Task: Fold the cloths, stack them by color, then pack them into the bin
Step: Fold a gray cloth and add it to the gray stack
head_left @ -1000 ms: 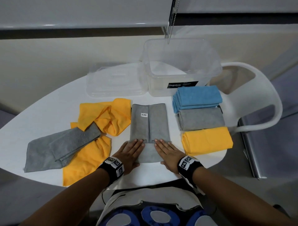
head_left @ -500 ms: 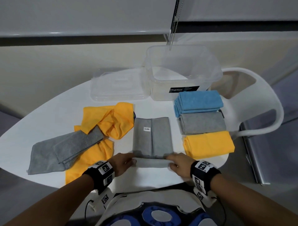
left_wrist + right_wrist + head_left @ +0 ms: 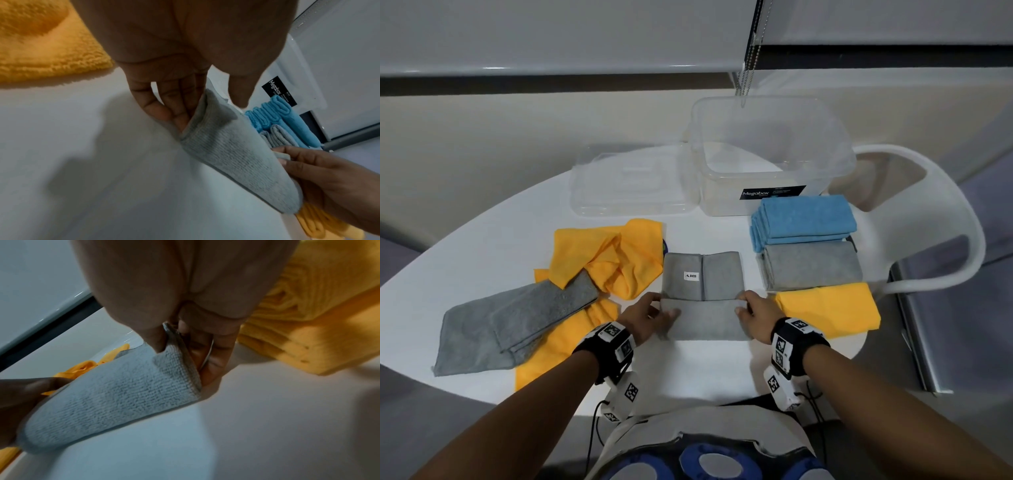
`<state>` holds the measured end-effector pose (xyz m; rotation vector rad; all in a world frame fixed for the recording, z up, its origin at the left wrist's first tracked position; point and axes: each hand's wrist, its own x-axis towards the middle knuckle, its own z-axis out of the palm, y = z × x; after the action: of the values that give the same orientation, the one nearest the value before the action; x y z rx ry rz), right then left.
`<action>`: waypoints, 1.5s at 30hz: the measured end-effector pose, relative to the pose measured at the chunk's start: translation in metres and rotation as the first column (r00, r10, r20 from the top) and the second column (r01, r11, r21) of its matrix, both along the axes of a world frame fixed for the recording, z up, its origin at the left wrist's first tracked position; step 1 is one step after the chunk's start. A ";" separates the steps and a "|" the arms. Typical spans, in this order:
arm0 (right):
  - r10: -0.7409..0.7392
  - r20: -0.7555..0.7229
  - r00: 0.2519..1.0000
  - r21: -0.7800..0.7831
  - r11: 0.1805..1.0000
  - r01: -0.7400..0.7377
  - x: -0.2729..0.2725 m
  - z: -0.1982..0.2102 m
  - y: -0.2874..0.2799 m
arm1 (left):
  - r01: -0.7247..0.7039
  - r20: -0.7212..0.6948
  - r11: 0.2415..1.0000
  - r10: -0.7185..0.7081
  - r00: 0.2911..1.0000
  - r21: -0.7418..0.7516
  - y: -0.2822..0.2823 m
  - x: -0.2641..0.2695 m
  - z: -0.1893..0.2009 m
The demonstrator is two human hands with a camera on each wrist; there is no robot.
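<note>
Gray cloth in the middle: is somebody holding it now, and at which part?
Yes. The left hand and right hand pinch the gray cloth at its near corners.

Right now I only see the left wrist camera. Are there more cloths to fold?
Observer: Yes. In the head view a loose gray cloth lies over crumpled yellow cloths, left of the held gray cloth.
Operator: Is anything inside the bin?
Observer: No cloths show inside the clear bin.
Operator: Where is its lid?
Observer: The lid lies flat on the table, just left of the bin.
</note>
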<state>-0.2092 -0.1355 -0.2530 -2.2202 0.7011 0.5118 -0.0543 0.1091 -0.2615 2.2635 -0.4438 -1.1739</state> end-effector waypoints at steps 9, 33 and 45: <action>0.064 0.201 0.977 -0.175 0.984 -0.029 0.003 0.010 0.006 | 0.037 0.125 0.997 -0.046 0.991 0.075 -0.009 0.002 -0.003; 0.523 -0.082 0.849 -0.162 0.833 -0.529 -0.019 0.028 0.030 | 0.694 0.374 0.688 -0.713 0.593 0.210 0.017 -0.026 -0.009; -0.050 0.184 0.982 0.043 0.998 0.042 0.025 0.016 -0.011 | 0.060 0.163 0.998 -0.060 0.985 0.000 -0.029 0.019 0.003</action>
<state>-0.1840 -0.1469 -0.2373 -2.1757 0.6375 0.2892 -0.0349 0.0798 -0.2584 2.3670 -0.5806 -1.0186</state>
